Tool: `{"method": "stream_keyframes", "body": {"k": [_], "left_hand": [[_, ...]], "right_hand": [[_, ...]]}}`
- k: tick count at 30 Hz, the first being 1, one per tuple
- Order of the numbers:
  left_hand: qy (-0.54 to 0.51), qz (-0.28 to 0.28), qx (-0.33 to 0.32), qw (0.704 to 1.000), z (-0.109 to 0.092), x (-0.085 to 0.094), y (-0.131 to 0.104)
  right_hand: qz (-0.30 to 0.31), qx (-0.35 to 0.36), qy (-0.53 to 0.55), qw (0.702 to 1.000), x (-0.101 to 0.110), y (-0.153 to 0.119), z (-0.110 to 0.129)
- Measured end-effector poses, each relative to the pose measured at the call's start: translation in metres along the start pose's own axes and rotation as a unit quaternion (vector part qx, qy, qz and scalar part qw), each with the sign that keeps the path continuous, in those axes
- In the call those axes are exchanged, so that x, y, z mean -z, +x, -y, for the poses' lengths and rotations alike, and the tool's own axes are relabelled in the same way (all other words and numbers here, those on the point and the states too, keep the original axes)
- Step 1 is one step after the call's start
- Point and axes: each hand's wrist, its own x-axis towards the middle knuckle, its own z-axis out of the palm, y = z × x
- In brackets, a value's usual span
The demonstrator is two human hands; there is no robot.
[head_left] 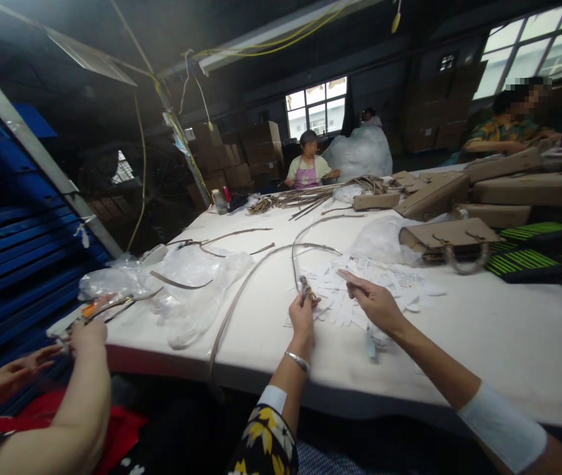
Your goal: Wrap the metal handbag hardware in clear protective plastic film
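My left hand [303,311] pinches the end of a thin taupe bag strap [294,254], next to a shiny metal clasp [305,285]. From there the strap curves up and away across the table. My right hand [376,303] is over a spread of small white paper tags [345,307], index finger stretched out and the other fingers partly curled. Its fingertip looks pale, and I see nothing held there. A second, longer strap [234,297] arcs over the white table [499,356] and hangs off its near edge, left of my left hand.
On the left, a co-worker's hands [88,333] work on a strap beside clear plastic bags [187,297]. Taupe handbags [449,237] are piled at the right. Bundled straps [330,194] lie at the back, where a person in a pink apron [305,175] sits.
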Motion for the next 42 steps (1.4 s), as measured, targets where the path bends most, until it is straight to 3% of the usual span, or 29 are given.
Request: {"method": "stream_keyframes", "body": {"k": [2, 4, 7, 13, 16, 20, 23, 27, 32, 35, 39, 42], "left_hand": [[0.002, 0.008, 0.006, 1.0, -0.006, -0.001, 0.001], [0.004, 0.023, 0.012, 1.0, -0.017, -0.003, 0.0], [0.011, 0.06, 0.018, 0.998, -0.039, -0.004, -0.005], [0.043, 0.132, 0.05, 0.989, -0.081, 0.008, -0.026], [0.053, 0.135, 0.065, 0.987, -0.092, 0.017, -0.034], [0.05, 0.13, 0.083, 0.987, -0.098, 0.024, -0.049], [0.043, 0.12, 0.095, 0.987, -0.097, 0.022, -0.065], [0.038, 0.095, 0.084, 0.991, -0.087, 0.013, -0.081], [0.101, 0.071, -0.01, 0.992, -0.073, 0.007, -0.084], [0.136, 0.065, -0.07, 0.986, -0.067, 0.007, -0.084], [0.158, 0.06, -0.071, 0.983, -0.064, 0.011, -0.083], [0.135, 0.068, -0.018, 0.988, -0.065, 0.014, -0.081]], "right_hand": [[0.027, 0.033, -0.149, 0.988, 0.005, -0.01, 0.003], [0.07, 0.028, -0.195, 0.978, 0.009, -0.02, 0.003], [0.121, 0.015, -0.153, 0.981, 0.012, -0.036, 0.004], [0.157, 0.013, -0.096, 0.983, 0.01, -0.063, 0.006], [0.129, 0.037, -0.218, 0.967, 0.001, -0.07, 0.002], [0.039, 0.123, -0.417, 0.9, -0.012, -0.078, -0.007], [0.009, 0.167, -0.462, 0.871, -0.02, -0.085, -0.009], [0.009, 0.193, -0.465, 0.864, -0.032, -0.091, -0.004], [0.021, 0.186, -0.435, 0.881, -0.048, -0.098, 0.003], [0.027, 0.143, -0.366, 0.919, -0.056, -0.104, 0.008], [0.06, 0.041, -0.132, 0.989, -0.06, -0.113, 0.012], [0.1, -0.081, 0.053, 0.99, -0.055, -0.118, 0.01]]}}
